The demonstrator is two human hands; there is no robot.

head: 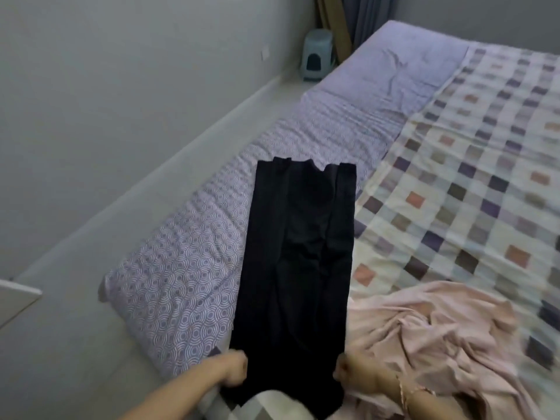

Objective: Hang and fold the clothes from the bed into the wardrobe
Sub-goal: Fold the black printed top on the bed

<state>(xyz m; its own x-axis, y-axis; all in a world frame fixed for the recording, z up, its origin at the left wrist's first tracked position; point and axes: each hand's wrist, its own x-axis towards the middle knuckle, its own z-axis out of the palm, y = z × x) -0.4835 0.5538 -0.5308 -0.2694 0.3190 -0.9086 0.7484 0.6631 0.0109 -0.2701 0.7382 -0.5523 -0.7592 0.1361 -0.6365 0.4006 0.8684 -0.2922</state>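
A long black garment (298,262) lies stretched flat along the left part of the bed (188,268), running away from me. My left hand (235,371) grips its near left corner with curled fingers. My right hand (353,372), with a thin bracelet at the wrist, grips its near right corner. A crumpled pale pink garment (439,344) lies on the bed just right of the black one, partly under my right forearm.
A checked patchwork quilt (469,177) covers the right side of the bed. A lilac pillow (403,74) lies at the far end. A pale blue plastic stool (318,54) stands in the far corner by curtains. A grey wall runs along the left.
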